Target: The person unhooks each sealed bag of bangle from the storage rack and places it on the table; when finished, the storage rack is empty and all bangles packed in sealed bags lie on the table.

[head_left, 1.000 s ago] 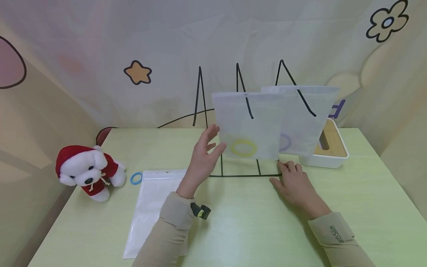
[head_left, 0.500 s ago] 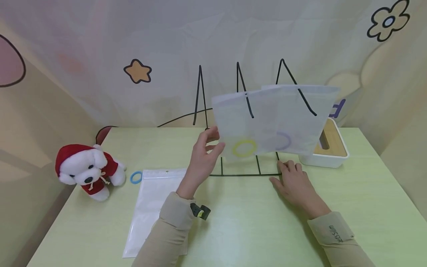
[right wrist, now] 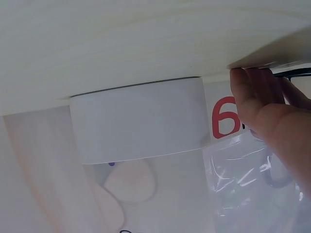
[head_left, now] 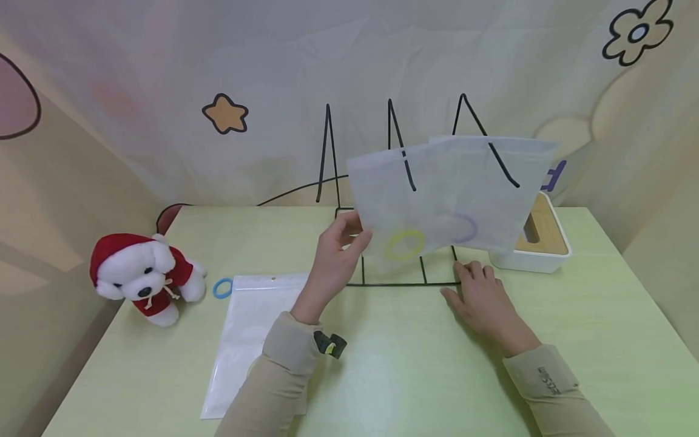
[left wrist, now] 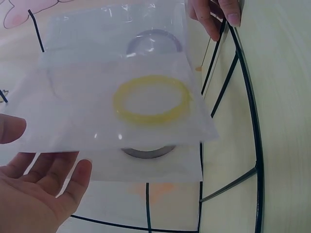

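My left hand [head_left: 333, 255] pinches the left edge of a translucent plastic bag [head_left: 384, 188], thumb in front and fingers partly hidden behind it. A yellow ring [left wrist: 150, 119] is inside that bag, which hangs tilted from the middle hook of a black wire rack [head_left: 401, 284]. A second bag [head_left: 497, 194], with a purple ring [left wrist: 153, 40], hangs on the right hook, partly covered by the first. My right hand [head_left: 486, 300] rests at the rack's front right base corner, relaxed fingers touching the wire, thumb apart from them. The left hook [head_left: 327, 152] carries nothing.
A flat clear bag [head_left: 248, 340] lies on the table [head_left: 415, 364] beneath my left forearm. Left of it are a blue ring [head_left: 222, 288] and a plush dog [head_left: 142, 276] in red. A white box with a wooden lid [head_left: 546, 233] stands beside the rack's right side.
The left hand's fingers have closed in on the bag's edge. The yellow-ring bag has swung from nearly straight to tilted, its right side rising over the other bag. The right hand stays put.
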A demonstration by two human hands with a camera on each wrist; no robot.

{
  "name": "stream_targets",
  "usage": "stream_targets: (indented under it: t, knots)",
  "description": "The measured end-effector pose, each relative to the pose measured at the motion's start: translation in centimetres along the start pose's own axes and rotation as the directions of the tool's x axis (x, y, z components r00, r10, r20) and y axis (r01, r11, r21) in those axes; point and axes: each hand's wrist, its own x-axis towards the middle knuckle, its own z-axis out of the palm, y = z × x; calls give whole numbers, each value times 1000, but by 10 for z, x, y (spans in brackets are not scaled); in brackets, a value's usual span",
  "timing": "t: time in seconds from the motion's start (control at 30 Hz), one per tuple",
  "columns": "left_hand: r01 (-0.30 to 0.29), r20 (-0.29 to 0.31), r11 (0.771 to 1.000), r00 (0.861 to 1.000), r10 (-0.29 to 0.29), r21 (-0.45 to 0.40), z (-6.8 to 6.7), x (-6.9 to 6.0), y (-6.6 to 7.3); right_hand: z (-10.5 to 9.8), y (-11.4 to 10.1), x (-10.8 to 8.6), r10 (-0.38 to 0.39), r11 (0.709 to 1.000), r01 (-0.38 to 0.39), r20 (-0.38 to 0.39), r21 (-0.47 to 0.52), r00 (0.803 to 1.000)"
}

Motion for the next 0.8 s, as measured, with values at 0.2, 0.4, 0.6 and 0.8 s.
stream_targets:
  t: [0.2, 0.4, 0.6, 0.8]
  knots:
    - [22, 15, 999, 1000, -22, -37, 1, 0, 5, 0, 0, 1, -2, 1000, 2, 0, -6, 1000]
    - [40, 32, 998, 999, -39, -48, 1, -1, 6, 1, 1, 0, -5, 1000, 5, -10, -10, 1000]
    - [25, 43, 999, 999, -23, -38, 0, -1, 6, 1, 0, -1, -5, 1000, 5, -12, 4, 1000]
    - [31, 55, 999, 998, -29, -22, 0, -1, 9, 1, 1, 0, -8, 1000, 8, -10, -13, 1000]
